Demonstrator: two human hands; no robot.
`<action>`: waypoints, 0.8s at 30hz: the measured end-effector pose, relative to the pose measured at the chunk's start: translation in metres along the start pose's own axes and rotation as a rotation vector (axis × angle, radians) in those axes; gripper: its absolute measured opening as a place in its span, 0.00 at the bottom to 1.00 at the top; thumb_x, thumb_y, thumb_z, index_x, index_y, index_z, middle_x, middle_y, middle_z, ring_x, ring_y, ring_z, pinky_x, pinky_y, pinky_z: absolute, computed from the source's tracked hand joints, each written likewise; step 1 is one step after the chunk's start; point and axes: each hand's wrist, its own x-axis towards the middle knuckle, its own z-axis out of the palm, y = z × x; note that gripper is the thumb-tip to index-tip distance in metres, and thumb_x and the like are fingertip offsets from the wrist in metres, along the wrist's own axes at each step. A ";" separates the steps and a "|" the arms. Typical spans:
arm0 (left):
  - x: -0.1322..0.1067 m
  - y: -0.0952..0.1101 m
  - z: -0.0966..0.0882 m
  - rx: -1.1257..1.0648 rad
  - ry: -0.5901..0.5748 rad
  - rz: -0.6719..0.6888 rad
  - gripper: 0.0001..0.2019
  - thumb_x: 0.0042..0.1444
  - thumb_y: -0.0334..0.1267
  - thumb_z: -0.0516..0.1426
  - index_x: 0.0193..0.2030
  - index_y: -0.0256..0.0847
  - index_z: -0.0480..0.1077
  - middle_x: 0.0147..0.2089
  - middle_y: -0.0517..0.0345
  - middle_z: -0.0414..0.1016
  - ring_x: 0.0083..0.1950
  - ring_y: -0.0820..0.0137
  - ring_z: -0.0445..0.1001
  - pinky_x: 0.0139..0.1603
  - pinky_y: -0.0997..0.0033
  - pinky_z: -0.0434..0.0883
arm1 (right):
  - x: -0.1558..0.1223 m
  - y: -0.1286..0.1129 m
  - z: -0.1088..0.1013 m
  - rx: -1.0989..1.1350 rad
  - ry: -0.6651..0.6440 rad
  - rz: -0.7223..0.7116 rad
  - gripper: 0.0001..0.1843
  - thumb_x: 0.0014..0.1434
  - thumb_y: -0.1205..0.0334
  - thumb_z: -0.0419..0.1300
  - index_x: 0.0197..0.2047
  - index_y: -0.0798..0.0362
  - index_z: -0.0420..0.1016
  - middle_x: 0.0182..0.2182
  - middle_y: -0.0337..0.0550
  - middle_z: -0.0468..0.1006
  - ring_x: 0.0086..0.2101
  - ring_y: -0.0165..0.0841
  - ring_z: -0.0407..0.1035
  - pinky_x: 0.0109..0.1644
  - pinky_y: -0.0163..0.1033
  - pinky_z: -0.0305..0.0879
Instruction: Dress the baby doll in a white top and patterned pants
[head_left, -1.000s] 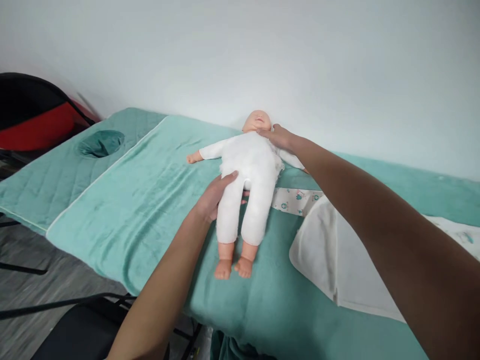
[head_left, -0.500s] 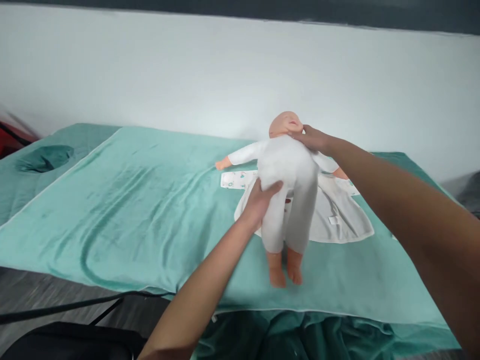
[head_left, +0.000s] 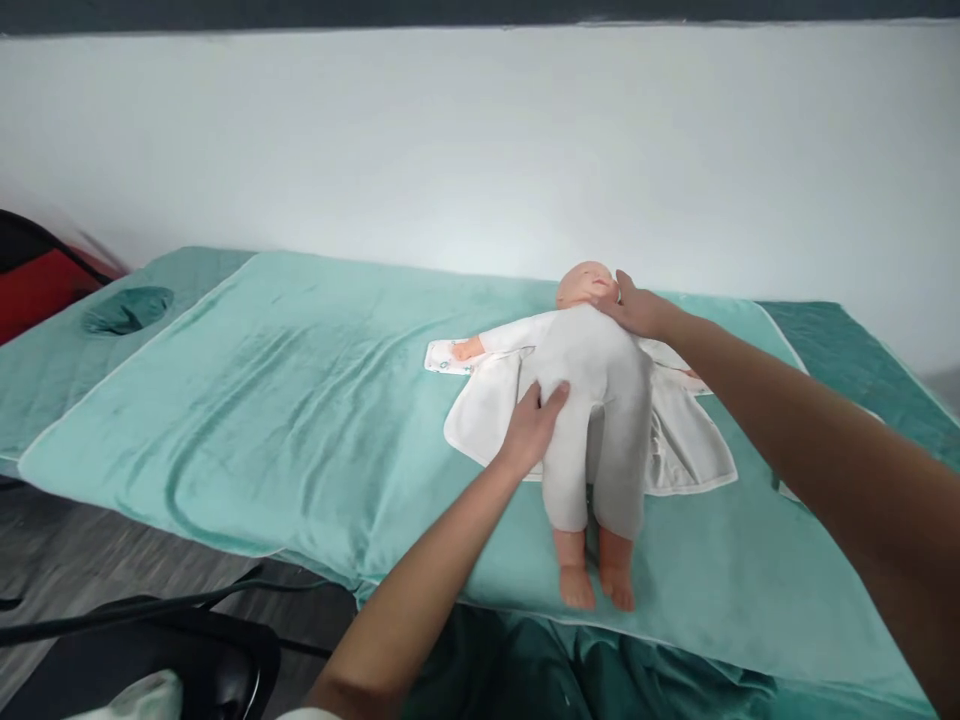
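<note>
A baby doll (head_left: 596, 370) with a soft white body lies face up on an opened white baby jacket (head_left: 480, 410). One of the jacket's printed sleeves stretches beneath the doll's arm on the left. My left hand (head_left: 531, 430) grips the doll at the hip, thumb on top and the other fingers hidden underneath. Beside the doll's chin and neck is my right hand (head_left: 634, 305), holding it there; part of its fingers is hidden. The doll's bare feet point towards me, near the front edge of the bed.
A green cover (head_left: 315, 400) with folds spreads over the bed, which has a face hole (head_left: 127, 310) at the left end. A white wall (head_left: 450, 150) stands behind. Below at the left are a black chair (head_left: 187, 650) and a dark cable; something red (head_left: 37, 290) sits at far left.
Both hands have lowered the doll onto the jacket, its head and feet coming down. Its left-side arm now rests over the printed sleeve. The camera view has shifted slightly.
</note>
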 end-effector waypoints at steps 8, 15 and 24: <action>0.019 -0.009 -0.007 0.494 0.224 0.248 0.22 0.70 0.51 0.43 0.28 0.44 0.63 0.29 0.54 0.72 0.34 0.64 0.71 0.38 0.64 0.62 | -0.014 -0.102 0.035 -0.389 0.039 -0.571 0.22 0.67 0.49 0.51 0.55 0.56 0.71 0.55 0.61 0.73 0.54 0.53 0.65 0.52 0.53 0.63; 0.032 -0.020 -0.036 1.074 0.260 0.389 0.12 0.67 0.35 0.47 0.47 0.42 0.71 0.48 0.46 0.76 0.48 0.58 0.73 0.43 0.60 0.66 | 0.006 -0.138 0.088 -0.508 -0.189 -0.566 0.22 0.65 0.49 0.55 0.54 0.57 0.71 0.54 0.59 0.76 0.51 0.50 0.69 0.50 0.50 0.63; 0.074 -0.021 -0.068 0.970 0.377 0.346 0.10 0.65 0.41 0.53 0.37 0.41 0.72 0.41 0.46 0.76 0.44 0.56 0.74 0.41 0.61 0.66 | -0.015 -0.110 0.054 -0.264 -0.118 -0.542 0.20 0.63 0.42 0.56 0.48 0.48 0.72 0.43 0.46 0.82 0.40 0.43 0.73 0.36 0.42 0.58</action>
